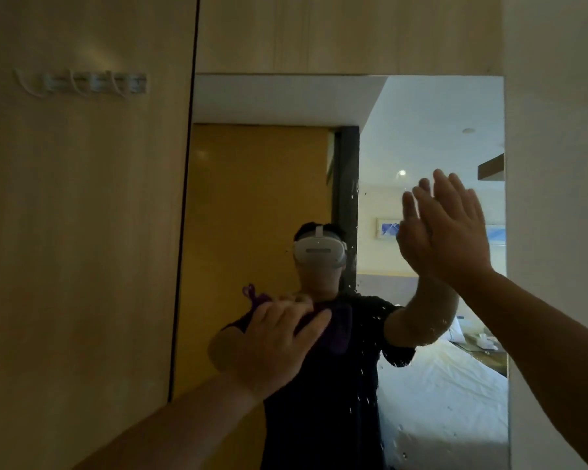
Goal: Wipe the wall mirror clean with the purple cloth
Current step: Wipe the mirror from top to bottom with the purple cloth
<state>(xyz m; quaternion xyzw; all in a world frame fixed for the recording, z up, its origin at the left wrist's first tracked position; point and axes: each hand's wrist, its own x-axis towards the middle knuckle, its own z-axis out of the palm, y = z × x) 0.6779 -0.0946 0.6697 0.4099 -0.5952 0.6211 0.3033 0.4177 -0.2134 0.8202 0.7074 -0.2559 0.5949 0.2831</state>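
The wall mirror fills the middle of the head view, tall and frameless, with water droplets scattered down its centre. My left hand presses the purple cloth against the glass at chest height; the cloth bunches out to the right of my fingers and a purple corner sticks up on the left. My right hand lies flat on the glass near the mirror's right edge, fingers spread and pointing up, holding nothing. Both hands meet their own reflections.
A wooden wall panel with a row of white coat hooks stands to the left of the mirror. A pale wall borders it on the right. A person wearing a headset, a yellow door and a white bed are reflected.
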